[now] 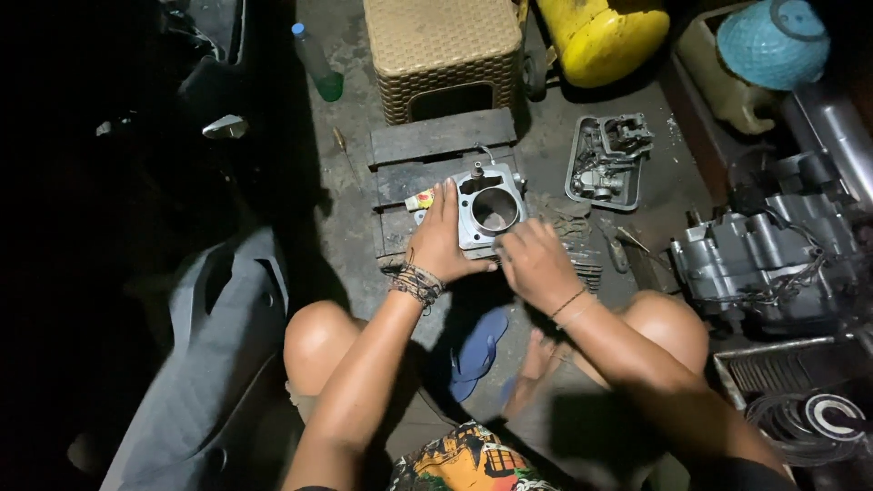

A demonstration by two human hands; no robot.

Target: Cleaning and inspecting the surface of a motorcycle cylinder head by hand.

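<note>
Engine cylinder block (491, 211) sits on a dark wooden board (442, 136) at my twelve o'clock. My left hand (444, 238) clamps its nine o'clock edge; right hand (536, 264) curls against the five o'clock corner. I'd keep it flat and steady.

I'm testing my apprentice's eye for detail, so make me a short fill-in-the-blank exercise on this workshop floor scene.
1. Both hands hold a grey metal engine cylinder that rests on a dark ____ pallet.
2. The left hand wears a stack of ____ at the wrist.
3. The hole through the middle of the cylinder is ____ in shape.
4. Behind the pallet stands a woven stool, and right of it lies a ____ tank.

Missing words: wooden; bracelets; round; yellow
</note>
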